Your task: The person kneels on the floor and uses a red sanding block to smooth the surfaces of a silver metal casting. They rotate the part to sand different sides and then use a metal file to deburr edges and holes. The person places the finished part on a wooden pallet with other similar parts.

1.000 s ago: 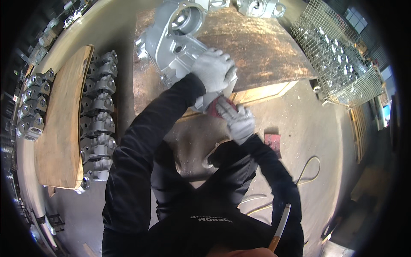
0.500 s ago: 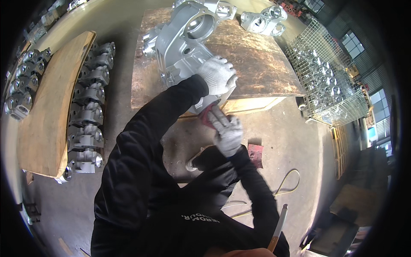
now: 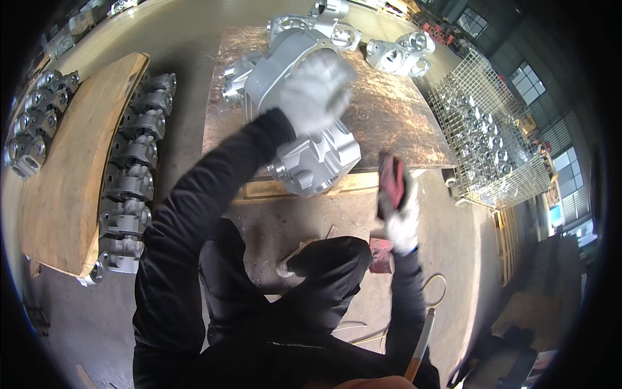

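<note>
A large silver-grey metal casting (image 3: 317, 162) lies at the near edge of the wooden work table (image 3: 389, 110), its ribbed end facing me. Over its upper part is my left hand (image 3: 314, 94) in a white knit glove; motion smears the fingers, so their grip is unclear. My right hand (image 3: 403, 223), also gloved, is off to the right of the casting, beyond the table's front edge. It is closed around a dark red abrasive pad (image 3: 392, 181), which is apart from the casting.
More castings (image 3: 398, 52) stand at the table's far side. At left, a wooden board (image 3: 78, 162) lies between rows of castings (image 3: 129, 185). A wire cage (image 3: 492, 129) at right holds many shiny parts. A red block (image 3: 381, 254) and a yellow hose (image 3: 435, 290) are on the floor.
My right hand has drawn the red pad away from the casting, to the right. The casting has turned, bringing its ribbed end into view. My left hand has shifted farther up it.
</note>
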The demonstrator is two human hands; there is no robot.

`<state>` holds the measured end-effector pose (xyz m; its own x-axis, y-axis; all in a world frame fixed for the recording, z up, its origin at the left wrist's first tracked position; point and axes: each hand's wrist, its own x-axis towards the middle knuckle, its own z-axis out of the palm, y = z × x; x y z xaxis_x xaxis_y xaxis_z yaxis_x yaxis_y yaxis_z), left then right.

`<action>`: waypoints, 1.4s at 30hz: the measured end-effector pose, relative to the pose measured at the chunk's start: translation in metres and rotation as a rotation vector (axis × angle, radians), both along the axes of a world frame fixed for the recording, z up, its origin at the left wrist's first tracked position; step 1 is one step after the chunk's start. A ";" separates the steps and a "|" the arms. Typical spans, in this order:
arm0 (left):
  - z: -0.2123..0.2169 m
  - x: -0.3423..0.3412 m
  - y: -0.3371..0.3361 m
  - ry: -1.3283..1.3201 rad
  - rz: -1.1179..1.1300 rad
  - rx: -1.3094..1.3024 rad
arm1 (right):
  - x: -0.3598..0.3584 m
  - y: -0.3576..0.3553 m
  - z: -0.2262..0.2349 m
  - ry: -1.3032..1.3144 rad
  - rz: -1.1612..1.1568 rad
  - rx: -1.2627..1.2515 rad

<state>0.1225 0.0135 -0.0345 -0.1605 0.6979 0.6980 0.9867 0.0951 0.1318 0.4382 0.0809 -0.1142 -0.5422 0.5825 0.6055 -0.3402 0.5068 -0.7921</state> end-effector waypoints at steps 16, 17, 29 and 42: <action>0.048 -0.081 0.049 -0.200 0.004 0.169 | -0.088 0.108 0.065 -0.711 0.436 -0.119; 0.049 -0.079 0.050 -0.210 0.020 0.154 | -0.058 0.099 0.059 -0.766 0.357 -0.092; 0.054 -0.091 0.043 -0.445 -0.066 0.052 | -0.016 0.046 0.001 -0.373 -0.113 -0.023; 0.035 -0.090 0.039 -0.435 -0.141 0.302 | -0.248 0.058 0.110 -0.821 -0.281 1.148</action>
